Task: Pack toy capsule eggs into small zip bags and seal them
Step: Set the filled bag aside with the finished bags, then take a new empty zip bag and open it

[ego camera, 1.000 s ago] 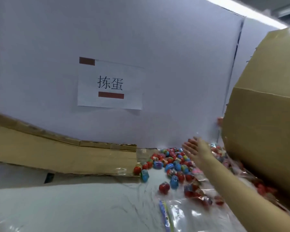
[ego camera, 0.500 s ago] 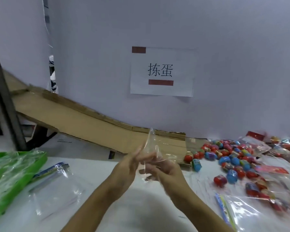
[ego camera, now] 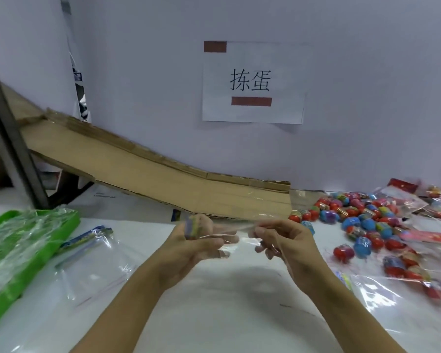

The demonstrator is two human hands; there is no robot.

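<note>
Here both your hands pinch the bag (ego camera: 236,234): left hand (ego camera: 189,247), right hand (ego camera: 287,242). It's thin, limp, likely slippery; grip near the zip edge.

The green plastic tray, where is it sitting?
The green plastic tray sits at the table's far left edge, holding crinkled clear bags, left of the person's left hand.

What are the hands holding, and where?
A clear zip bag: left hand pinches its left end, right hand its right end, stretched between them.
</note>
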